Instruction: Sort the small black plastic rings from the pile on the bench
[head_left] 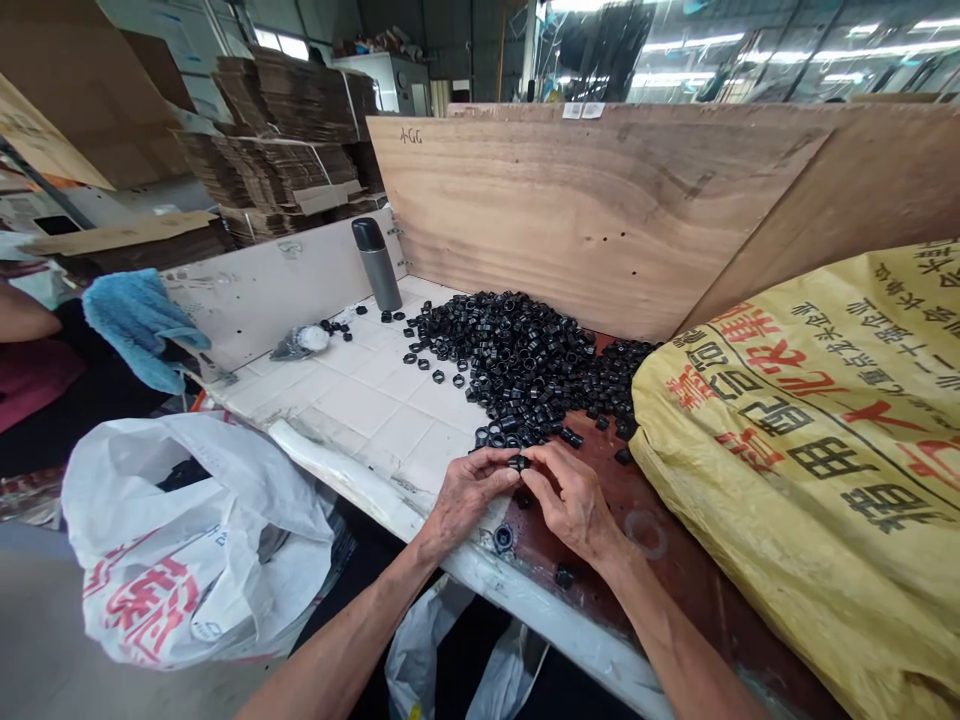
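Between my two hands, just above the table's front part, is a small black plastic ring-shaped fitting (518,462). My left hand (474,488) pinches it from the left with thumb and fingers. From the other side, the fingertips of my right hand (568,497) close on the same piece. Fingers partly cover it, so its details are hard to see. Beyond my hands lies a large heap of black plastic rings (517,350). Closer to me, a single round black fitting (503,538) rests by the edge, and another dark piece (564,576) lies on the red-brown surface.
A yellow sack (810,430) fills the right side. Wooden boards (570,220) wall off the back. At the far left corner stands a grey flask (377,268), near a small clear bag (301,342). A blue towel (139,325) and a white bag (195,540) hang at the left.
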